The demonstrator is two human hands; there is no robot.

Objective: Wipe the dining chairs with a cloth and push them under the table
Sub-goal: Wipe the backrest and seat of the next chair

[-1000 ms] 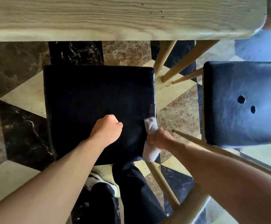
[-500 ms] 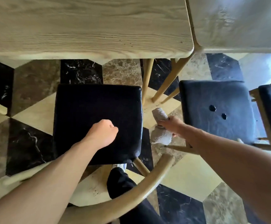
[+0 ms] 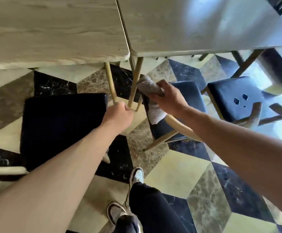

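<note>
The right hand (image 3: 168, 100), clenched on the crumpled pale grey cloth (image 3: 151, 96), hovers over the nearer dark blue cushioned wooden chair (image 3: 185, 105) (directly beneath it, well short of the pale wood surface (image 3: 53, 27)), while the left hand (image 3: 118, 117), curled into an empty fist, hangs farther off, beside the black-seated chair (image 3: 59, 125).

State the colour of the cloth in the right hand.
Pale grey-white cloth, seen in the head view.

Pale wood-grain table (image 3: 53, 31); black chair seat (image 3: 61, 123) at 9 o'clock; navy seats (image 3: 192, 96) at 3 o'clock; grey-white cloth (image 3: 151, 91); floor (image 3: 179, 174) tiled in cream, brown-marbled and white-veined black diamonds; black trousers (image 3: 150, 207).
</note>
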